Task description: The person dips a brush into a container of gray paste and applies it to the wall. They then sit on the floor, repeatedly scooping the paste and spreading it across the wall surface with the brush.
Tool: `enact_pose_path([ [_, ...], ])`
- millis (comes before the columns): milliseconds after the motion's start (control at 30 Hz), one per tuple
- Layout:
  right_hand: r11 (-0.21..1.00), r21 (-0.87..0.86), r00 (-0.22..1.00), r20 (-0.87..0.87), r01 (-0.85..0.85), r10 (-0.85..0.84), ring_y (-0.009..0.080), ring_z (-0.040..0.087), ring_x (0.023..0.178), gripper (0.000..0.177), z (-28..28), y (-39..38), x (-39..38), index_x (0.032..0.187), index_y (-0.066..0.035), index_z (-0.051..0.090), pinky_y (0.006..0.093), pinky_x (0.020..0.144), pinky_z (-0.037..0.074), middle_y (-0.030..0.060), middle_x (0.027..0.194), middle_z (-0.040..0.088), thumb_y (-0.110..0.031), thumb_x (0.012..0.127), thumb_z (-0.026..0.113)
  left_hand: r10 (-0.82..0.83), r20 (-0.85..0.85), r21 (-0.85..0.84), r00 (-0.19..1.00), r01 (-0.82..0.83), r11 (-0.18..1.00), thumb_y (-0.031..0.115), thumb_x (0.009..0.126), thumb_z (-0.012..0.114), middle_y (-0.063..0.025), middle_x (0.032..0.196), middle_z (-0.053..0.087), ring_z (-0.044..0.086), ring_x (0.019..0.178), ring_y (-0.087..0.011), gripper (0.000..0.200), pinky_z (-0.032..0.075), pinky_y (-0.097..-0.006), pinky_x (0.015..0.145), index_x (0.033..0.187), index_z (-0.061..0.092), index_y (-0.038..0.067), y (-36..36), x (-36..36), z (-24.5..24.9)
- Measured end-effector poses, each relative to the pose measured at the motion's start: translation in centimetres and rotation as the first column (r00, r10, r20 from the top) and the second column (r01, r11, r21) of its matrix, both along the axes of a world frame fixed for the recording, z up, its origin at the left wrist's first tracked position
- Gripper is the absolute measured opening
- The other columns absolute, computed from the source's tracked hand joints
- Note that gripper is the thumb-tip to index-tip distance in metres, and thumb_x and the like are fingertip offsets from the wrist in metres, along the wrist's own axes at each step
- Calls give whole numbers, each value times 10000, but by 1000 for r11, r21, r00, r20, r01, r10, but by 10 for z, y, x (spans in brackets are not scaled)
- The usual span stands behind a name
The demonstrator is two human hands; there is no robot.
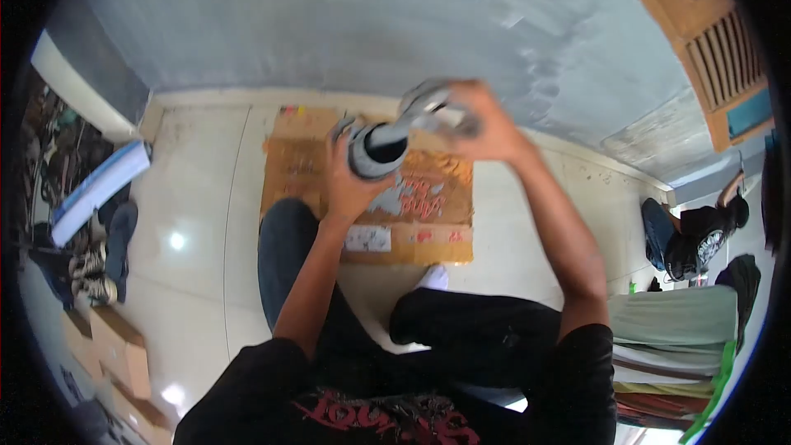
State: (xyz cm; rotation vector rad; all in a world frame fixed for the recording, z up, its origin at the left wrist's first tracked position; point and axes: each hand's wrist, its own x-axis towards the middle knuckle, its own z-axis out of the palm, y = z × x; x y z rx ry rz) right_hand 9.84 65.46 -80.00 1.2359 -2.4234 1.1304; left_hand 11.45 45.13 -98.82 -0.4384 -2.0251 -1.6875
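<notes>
My left hand is wrapped round a grey-smeared, round container with a dark opening, held above the cardboard sheet. To its upper right, my right hand is closed on a grey, blurred object; its kind is unclear. A grey strip of that object reaches down to the container's mouth. Whether it goes inside or only passes in front, I cannot tell. The cardboard lies flat on the floor under both hands, with grey patches and red lettering on it.
A grey wall rises ahead, with a wooden louvred frame at upper right. Cardboard boxes and worn shoes are at left. Hanging cloths are at right; beyond them another person is near the wall.
</notes>
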Motion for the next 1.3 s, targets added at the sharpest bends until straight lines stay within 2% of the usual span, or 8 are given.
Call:
enact_pose_path([
  [100, 996, 93, 1000, 31, 2, -5, 379, 693, 1013, 392, 16, 9, 3, 1110, -27, 711, 423, 905, 555, 188, 1103, 719, -43, 719, 697, -49, -29, -37, 998, 48, 998, 108, 576, 912, -175, 1329, 484, 541, 1263, -313, 908, 474, -420, 1065, 1366, 485, -26, -2, 5, 3],
  [167, 965, 237, 988, -131, 112, -83, 367, 703, 1005, 365, 21, 14, 9, 1077, -13, 716, 420, 907, 553, 175, 1104, 725, -57, 714, 704, -57, 11, -11, 998, 57, 998, 133, 551, 925, -191, 1336, 501, 539, 1261, -351, 897, 468, -443, 1055, 1334, 512, -14, -4, 8, 13],
  [333, 975, 222, 976, -217, 29, 20, 359, 722, 939, 369, 37, 2, 12, 1048, -5, 725, 399, 849, 575, 157, 1101, 732, -82, 687, 741, -44, 36, 15, 998, 43, 999, 145, 525, 925, -211, 1342, 516, 531, 1267, -383, 889, 452, -458, 1059, 1308, 534, -13, -8, 7, 19],
  [400, 986, 168, 956, -293, 24, 26, 291, 749, 839, 134, 46, -8, 18, 866, 6, 705, 332, 707, 592, 145, 905, 744, 4, 771, 801, -13, 34, 13, 999, 13, 1000, 145, 528, 924, -212, 1338, 516, 531, 1267, -385, 885, 454, -456, 1058, 1306, 535, -15, -6, 5, 14],
  [733, 995, 92, 875, -484, 35, 14, 311, 750, 765, 525, 43, 8, 20, 1114, 28, 719, 350, 667, 603, 201, 991, 747, -110, 615, 806, 7, 49, 24, 999, -8, 1000, 172, 559, 924, -207, 1317, 486, 535, 1232, -387, 900, 463, -468, 1031, 1328, 495, -12, -10, 6, 10],
  [833, 981, 192, 865, -495, 16, 83, 294, 752, 766, 307, 57, 5, 27, 969, 46, 654, 349, 689, 607, 179, 845, 745, -70, 762, 849, -25, 71, 39, 997, 23, 999, 180, 565, 925, -204, 1301, 485, 539, 1215, -383, 890, 464, -470, 1024, 1321, 498, -15, -12, 6, 10],
  [933, 972, 218, 834, -549, 86, 49, 283, 751, 766, 324, 57, 13, 29, 996, 43, 659, 342, 705, 608, 178, 837, 746, -78, 767, 853, -29, 85, 0, 996, 29, 1000, 60, 587, 910, -141, 1353, 480, 508, 1300, -262, 952, 452, -401, 1096, 1413, 443, -13, -13, 9, 12],
  [1300, 990, 139, 850, -526, 38, 41, 267, 745, 813, 323, 61, 7, 32, 979, 47, 709, 351, 784, 601, 149, 896, 749, -51, 721, 876, 16, 7, -45, 1000, -15, 999, 139, 564, 909, -186, 1297, 514, 536, 1241, -340, 893, 451, -435, 1053, 1339, 494, -15, -13, 10, 20],
])
